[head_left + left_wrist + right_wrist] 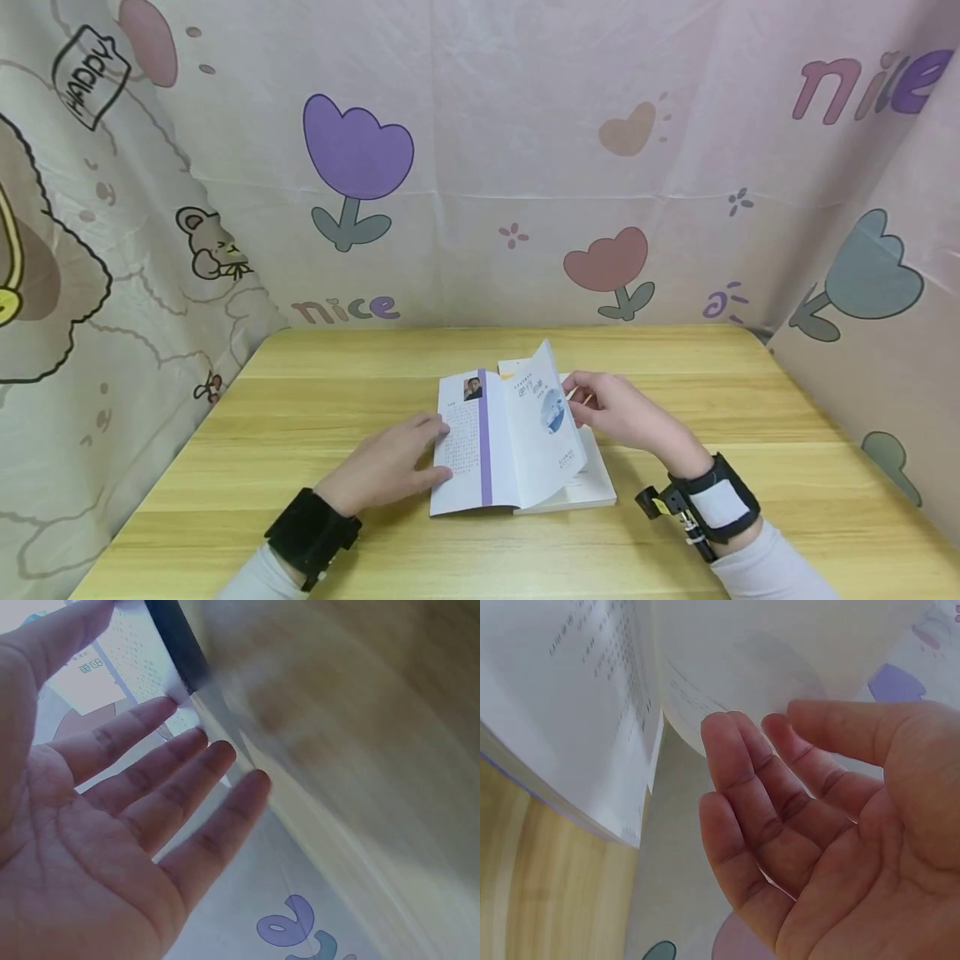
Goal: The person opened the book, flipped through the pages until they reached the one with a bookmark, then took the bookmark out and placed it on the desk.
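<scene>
An opened paperback book (pixel 536 504) lies on the table. To its left spreads the cover flap (pixel 461 492), with a small portrait photo, lines of text and a purple stripe. A white page (pixel 528 450) bearing a round blue picture stands raised and curved over the text block. At its right edge, my right hand (pixel 618 412) pinches this page between thumb and fingertips; the right wrist view shows the page (pixel 757 652) from behind, thin and translucent. My left hand (pixel 393 462) rests at the flap's left edge, fingers fairly straight, thumb and fingertip on the flap.
A wooden table (pixel 300 375) carries the book. Behind and at both sides hangs a pale curtain (pixel 480 125) printed with tulips and words. Each wrist wears a black strap; a small device (pixel 678 508) sticks out from the right one.
</scene>
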### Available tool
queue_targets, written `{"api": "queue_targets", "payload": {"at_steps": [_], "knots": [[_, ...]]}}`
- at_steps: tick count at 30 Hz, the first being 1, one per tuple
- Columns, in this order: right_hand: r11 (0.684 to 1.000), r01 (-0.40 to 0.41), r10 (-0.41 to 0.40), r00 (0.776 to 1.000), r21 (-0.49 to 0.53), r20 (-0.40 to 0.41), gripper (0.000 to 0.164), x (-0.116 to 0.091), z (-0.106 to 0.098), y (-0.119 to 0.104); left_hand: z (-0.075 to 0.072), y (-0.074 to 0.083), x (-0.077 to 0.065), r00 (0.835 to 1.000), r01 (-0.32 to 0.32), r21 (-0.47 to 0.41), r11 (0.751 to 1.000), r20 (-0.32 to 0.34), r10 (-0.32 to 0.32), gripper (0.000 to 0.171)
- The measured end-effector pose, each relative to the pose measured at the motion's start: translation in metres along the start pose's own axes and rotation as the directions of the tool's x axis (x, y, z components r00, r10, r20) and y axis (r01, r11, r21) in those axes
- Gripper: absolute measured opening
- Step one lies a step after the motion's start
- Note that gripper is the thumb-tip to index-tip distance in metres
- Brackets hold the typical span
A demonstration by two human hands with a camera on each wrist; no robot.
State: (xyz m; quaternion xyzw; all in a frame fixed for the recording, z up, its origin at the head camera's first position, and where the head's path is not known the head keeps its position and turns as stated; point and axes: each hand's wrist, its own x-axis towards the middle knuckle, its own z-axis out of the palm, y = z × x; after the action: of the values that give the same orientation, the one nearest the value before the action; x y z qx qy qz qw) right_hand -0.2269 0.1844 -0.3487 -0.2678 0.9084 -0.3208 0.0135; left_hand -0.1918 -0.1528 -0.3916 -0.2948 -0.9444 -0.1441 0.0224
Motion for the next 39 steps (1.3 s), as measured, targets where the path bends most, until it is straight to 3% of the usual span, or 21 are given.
{"api": "queue_targets", "payload": {"at_steps": [6, 15, 24, 39], "knots": [[1.000, 0.018, -0.019, 1.000, 0.019, 0.020, 0.009, 0.001, 0.005, -0.002, -0.007, -0.003, 0.000, 0.998, -0.007, -0.017, 1.000, -0.057, 0.005, 0.056], [0.999, 0.050, -0.050, 0.998, -0.020, 0.032, 0.013, 0.004, 0.014, -0.005, -0.014, -0.008, 0.001, 0.996, 0.012, -0.031, 0.999, -0.091, -0.015, 0.054], [0.995, 0.096, -0.095, 0.994, -0.019, 0.045, 0.014, 0.005, 0.030, -0.008, -0.019, -0.011, 0.000, 0.992, -0.035, -0.056, 0.998, -0.123, 0.028, 0.053], [0.993, 0.114, -0.112, 0.989, -0.014, 0.092, 0.029, 0.013, 0.048, -0.024, -0.023, -0.015, 0.001, 0.989, -0.015, -0.126, 0.992, -0.147, -0.004, 0.070]]}}
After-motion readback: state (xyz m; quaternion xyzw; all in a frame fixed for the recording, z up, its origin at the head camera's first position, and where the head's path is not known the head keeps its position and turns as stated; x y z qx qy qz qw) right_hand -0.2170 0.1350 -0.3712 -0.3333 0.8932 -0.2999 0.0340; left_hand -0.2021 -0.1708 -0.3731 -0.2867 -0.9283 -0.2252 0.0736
